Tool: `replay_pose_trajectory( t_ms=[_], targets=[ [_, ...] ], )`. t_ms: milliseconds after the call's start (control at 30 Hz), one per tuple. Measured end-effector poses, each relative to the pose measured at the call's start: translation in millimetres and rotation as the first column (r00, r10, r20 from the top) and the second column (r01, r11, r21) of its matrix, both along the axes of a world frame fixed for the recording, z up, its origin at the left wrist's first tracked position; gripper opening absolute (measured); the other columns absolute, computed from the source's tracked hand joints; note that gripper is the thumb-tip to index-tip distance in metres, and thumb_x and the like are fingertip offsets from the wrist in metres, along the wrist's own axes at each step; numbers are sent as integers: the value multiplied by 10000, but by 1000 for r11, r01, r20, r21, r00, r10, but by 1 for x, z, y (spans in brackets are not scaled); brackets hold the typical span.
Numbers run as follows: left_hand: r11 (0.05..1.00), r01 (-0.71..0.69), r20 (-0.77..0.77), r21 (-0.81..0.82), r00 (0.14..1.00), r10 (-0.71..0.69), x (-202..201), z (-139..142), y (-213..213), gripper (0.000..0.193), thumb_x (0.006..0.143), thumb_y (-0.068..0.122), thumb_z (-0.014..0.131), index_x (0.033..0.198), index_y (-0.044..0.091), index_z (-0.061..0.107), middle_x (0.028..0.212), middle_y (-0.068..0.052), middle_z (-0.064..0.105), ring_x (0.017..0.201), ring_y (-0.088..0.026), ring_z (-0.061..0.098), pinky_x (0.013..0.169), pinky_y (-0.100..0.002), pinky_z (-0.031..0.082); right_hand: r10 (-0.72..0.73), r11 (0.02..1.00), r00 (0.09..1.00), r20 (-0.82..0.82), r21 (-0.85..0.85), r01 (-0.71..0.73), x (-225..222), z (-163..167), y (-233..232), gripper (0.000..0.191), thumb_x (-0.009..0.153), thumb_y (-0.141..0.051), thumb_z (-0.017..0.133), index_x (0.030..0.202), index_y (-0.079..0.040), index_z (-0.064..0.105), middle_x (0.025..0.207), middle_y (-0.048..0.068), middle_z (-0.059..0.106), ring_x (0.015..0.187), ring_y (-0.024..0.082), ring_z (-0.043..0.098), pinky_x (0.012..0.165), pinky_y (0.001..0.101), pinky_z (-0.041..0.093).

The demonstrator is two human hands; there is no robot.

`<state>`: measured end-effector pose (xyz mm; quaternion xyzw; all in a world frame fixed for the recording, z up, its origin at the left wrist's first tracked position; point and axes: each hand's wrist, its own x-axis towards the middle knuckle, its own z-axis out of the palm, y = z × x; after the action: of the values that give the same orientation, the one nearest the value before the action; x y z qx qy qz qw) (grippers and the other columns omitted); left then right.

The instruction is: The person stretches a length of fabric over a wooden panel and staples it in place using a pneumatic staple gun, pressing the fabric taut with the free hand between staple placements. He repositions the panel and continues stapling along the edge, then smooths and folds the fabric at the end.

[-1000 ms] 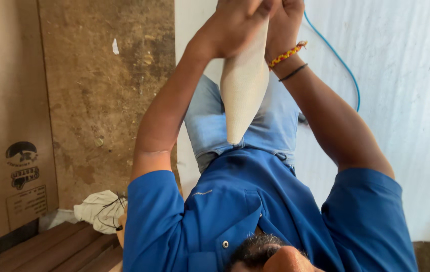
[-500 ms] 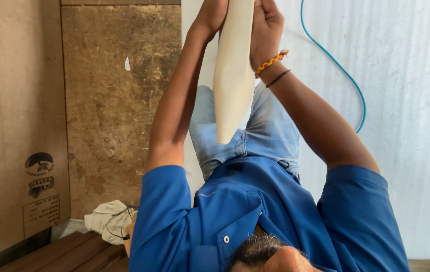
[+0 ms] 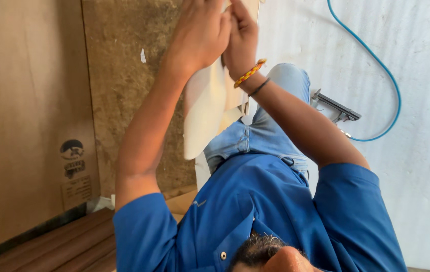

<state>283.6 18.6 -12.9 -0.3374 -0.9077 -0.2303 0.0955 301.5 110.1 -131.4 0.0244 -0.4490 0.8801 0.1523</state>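
Head view | blue hose [image 3: 376, 65], metal tool [image 3: 337, 107] right | brown board [image 3: 124, 90] left

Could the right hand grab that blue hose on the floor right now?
Probably not at once. The right hand is pressed against the left hand on the cream sheet, and the blue hose lies off to the side, beyond the knee.
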Motion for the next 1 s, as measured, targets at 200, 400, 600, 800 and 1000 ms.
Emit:
replay_pose_trajectory(
  t_ms=[200,400,600,800,1000],
  targets=[
    [970,-107,108,-219,985,133,4,15,-12,518,1002,79,609,1471,-46,427,1358,-346,516,1192,-543,530,1022,-561,450,427,883,895,131,154,-444,-3,-69,62,459,1094,-89,513,1534,-74,382,775,0,625,650,77,618,582,263,554],
    [946,-145,183,-291,962,204,6,29,-21,536,1047,79,599,1516,-22,359,1464,-313,472,1195,-516,579,1013,-547,504,-416,131,905,91,991,-39,111,-257,221,120,1050,-52,648,1089,18,560,1035,222,598,975,427,567,828,511,467],
    [891,-206,174,-405,939,296,6,31,-22,506,1093,136,624,1529,23,395,1425,-309,496,1073,-500,638,869,-559,546,-400,-146,816,417,850,-506,217,-334,224,528,807,-229,803,1204,28,566,1247,246,548,1176,437,502,951,523,420],
    [861,-244,197,-445,912,360,9,25,-20,509,1076,144,626,1521,35,404,1404,-314,499,1039,-492,639,828,-556,543,-497,-296,796,345,795,-530,209,-345,242,306,935,-184,746,1135,0,606,1172,163,619,1147,362,580,1016,508,419],
    [873,-240,157,-424,930,332,9,22,-25,533,1068,138,648,1526,29,399,1412,-295,510,1127,-476,619,877,-536,553,-340,-126,761,552,775,-619,187,-336,282,343,834,-275,779,1069,-56,657,1037,204,711,986,431,671,896,536,529]
  ],
)
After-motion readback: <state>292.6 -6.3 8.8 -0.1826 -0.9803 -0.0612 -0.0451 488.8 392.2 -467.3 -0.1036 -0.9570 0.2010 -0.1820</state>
